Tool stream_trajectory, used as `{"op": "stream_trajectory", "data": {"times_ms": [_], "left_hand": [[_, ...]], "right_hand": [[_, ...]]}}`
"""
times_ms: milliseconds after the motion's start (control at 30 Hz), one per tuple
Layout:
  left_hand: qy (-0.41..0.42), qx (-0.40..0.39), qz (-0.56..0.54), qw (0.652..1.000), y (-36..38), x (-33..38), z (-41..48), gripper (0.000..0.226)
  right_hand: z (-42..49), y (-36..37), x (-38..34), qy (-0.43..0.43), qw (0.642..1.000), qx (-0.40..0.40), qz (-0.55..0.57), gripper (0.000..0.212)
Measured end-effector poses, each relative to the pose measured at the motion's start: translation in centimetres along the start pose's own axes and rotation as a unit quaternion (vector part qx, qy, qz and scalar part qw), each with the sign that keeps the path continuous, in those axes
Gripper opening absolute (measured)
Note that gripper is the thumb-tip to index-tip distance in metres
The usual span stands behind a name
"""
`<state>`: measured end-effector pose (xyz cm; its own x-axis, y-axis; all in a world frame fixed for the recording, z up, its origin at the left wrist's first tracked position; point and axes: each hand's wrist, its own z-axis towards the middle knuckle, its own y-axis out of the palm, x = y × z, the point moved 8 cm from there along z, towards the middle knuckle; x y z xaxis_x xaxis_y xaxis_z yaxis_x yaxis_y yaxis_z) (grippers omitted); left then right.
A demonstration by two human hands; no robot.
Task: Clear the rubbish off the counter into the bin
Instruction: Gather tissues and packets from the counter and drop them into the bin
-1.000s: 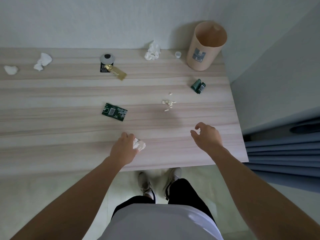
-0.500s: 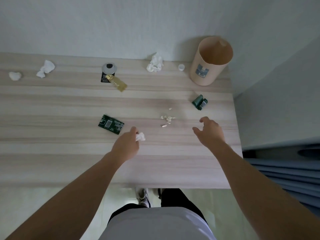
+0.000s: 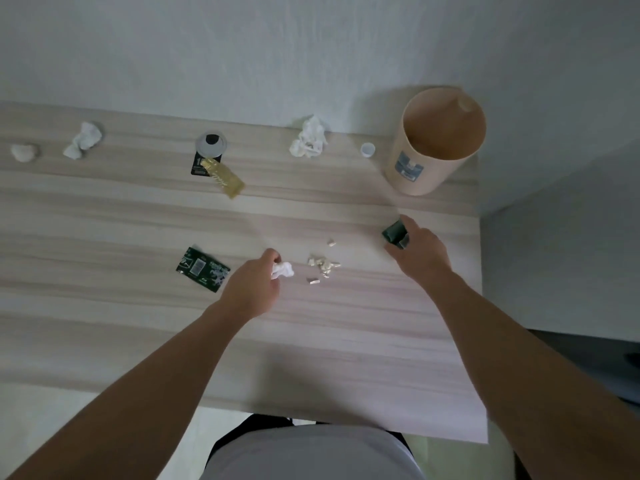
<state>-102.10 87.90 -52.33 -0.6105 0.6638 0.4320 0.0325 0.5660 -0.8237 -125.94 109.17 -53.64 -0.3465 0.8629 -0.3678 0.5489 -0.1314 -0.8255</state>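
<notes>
My left hand (image 3: 252, 289) is over the middle of the wooden counter (image 3: 138, 220), shut on a small white paper ball (image 3: 283, 270) that sticks out past its fingers. My right hand (image 3: 420, 254) is further right, thumb and forefinger pinched on a crumpled dark green wrapper (image 3: 394, 233) that rests on the counter. The tan bin (image 3: 415, 168) stands open and upright at the back right corner, beyond my right hand. Small pale scraps (image 3: 323, 265) lie between my hands. A flat green packet (image 3: 202, 269) lies just left of my left hand.
Along the back lie a crumpled white tissue (image 3: 310, 142), a small white cap (image 3: 367, 149), a gold wrapper (image 3: 225, 178) on a black card with a round lid (image 3: 211, 143), and two white paper wads (image 3: 85, 140) (image 3: 23, 152). The counter's right edge meets a wall.
My left hand lifted the paper ball from near the front edge and carried it forward. My right hand reached forward and right onto the green wrapper. The view shifted closer to the counter.
</notes>
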Motion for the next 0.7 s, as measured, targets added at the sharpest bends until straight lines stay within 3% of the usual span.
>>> {"op": "stream_trajectory", "data": {"times_ms": [100, 267, 467, 633, 700], "left_hand": [[-0.004, 0.003, 0.006, 1.0, -0.2, 0.2, 1.0, 0.028], [-0.021, 0.005, -0.001, 1.0, -0.6, -0.3, 2.3, 0.018], [-0.035, -0.011, -0.013, 0.999, -0.8, -0.9, 2.8, 0.017], [-0.034, -0.013, -0.026, 0.999, -1.9, -1.4, 2.4, 0.003], [-0.035, -0.014, -0.035, 0.999, -2.4, -1.6, 2.1, 0.021]], "right_hand": [[1.2, 0.9, 0.2, -0.007, 0.999, -0.032, -0.024, 0.058], [1.8, 1.3, 0.6, -0.008, 1.0, -0.017, -0.011, 0.027], [1.4, 0.8, 1.0, 0.017, 1.0, -0.009, 0.001, 0.036], [0.3, -0.2, -0.5, 0.018, 0.999, 0.005, -0.042, 0.032], [-0.3, -0.8, -1.5, 0.013, 0.999, 0.02, -0.038, 0.025]]}}
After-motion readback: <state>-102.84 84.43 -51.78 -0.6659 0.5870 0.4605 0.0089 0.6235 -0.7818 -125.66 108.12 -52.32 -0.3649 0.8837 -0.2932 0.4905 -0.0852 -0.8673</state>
